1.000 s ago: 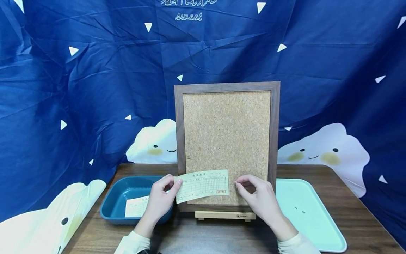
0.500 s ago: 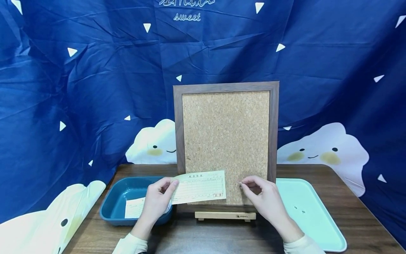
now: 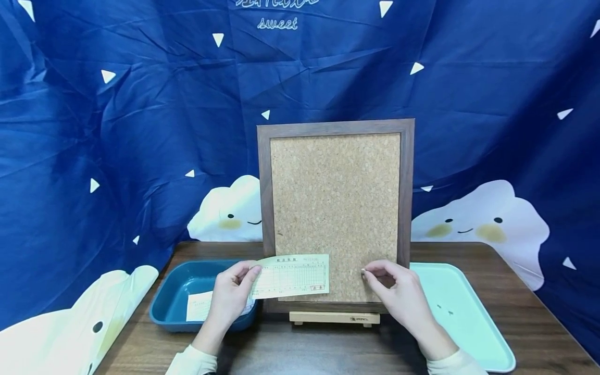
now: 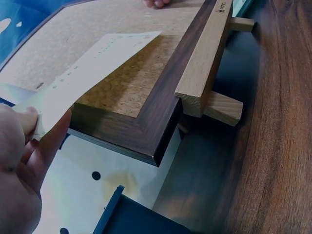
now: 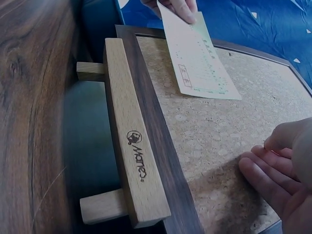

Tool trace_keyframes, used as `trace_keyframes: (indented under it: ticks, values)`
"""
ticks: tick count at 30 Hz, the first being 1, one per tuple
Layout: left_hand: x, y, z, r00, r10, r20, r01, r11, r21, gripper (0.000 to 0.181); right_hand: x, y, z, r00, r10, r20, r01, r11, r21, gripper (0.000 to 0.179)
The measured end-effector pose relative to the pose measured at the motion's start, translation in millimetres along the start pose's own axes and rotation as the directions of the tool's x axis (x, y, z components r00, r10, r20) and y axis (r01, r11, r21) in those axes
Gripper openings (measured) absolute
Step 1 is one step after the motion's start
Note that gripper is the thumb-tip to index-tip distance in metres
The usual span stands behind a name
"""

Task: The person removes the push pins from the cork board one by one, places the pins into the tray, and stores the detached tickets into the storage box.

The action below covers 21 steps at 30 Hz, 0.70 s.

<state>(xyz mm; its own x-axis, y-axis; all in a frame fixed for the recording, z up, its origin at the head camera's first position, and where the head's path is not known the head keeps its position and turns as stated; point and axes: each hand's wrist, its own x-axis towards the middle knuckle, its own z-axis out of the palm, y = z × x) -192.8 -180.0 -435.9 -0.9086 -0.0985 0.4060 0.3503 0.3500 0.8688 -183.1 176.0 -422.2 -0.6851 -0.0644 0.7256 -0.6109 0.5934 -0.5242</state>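
My left hand (image 3: 232, 291) pinches a pale green printed receipt slip (image 3: 292, 276) by its left end, thumb in front. The slip stands out before the lower left of a framed corkboard (image 3: 335, 198), its far edge close over the cork in the left wrist view. My right hand (image 3: 396, 289) is at the board's lower right, thumb and forefinger pinched together on a tiny pin (image 3: 363, 271), mostly hidden by the fingertips. In the right wrist view the fingers (image 5: 265, 183) cast a shadow on the cork.
A small wooden easel (image 3: 334, 317) supports the board on the brown table (image 3: 300, 351). At left, a dark blue tub (image 3: 171, 291) contains more slips (image 3: 199, 306). A mint tray (image 3: 461, 291) at right bears small dark bits (image 3: 445, 310). Behind hangs a blue cloth (image 3: 140, 130).
My left hand has drawn the slip a little to the left, and my right hand has shifted right, widening the gap between slip and fingertips.
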Motion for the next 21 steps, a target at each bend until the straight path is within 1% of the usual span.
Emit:
trace_keyframes:
  ticks: [3, 6, 10, 15, 21]
  values:
    - [0.7, -0.6, -0.6, 1.000, -0.004, -0.002, 0.004, 1.000, -0.014, 0.010, -0.8, 1.5, -0.8, 1.000, 0.002, -0.006, -0.002, 1.000, 0.023, 0.025]
    - [1.4, -1.3, -1.0, 1.000, 0.012, -0.010, -0.012, 1.000, -0.026, 0.010, -1.3, 3.1, -1.6, 1.000, 0.000, -0.008, 0.000, 0.999, 0.048, 0.025]
    - [1.1, -2.0, -2.1, 0.999, 0.032, -0.014, -0.033, 0.999, -0.032, 0.011, -1.4, 5.5, -3.3, 1.000, -0.011, -0.007, 0.011, 0.999, 0.050, 0.026]
    - [-0.3, -3.0, -3.6, 0.999, 0.041, -0.011, -0.042, 0.998, -0.052, 0.011, -1.8, 7.7, -6.3, 1.000, -0.018, 0.007, 0.018, 0.999, 0.043, 0.027]
    - [-1.3, -4.9, -5.1, 0.998, 0.058, -0.035, -0.060, 0.996, -0.062, 0.011, -3.2, 7.1, -11.1, 1.000, 0.018, 0.021, -0.019, 0.999, 0.035, 0.024]
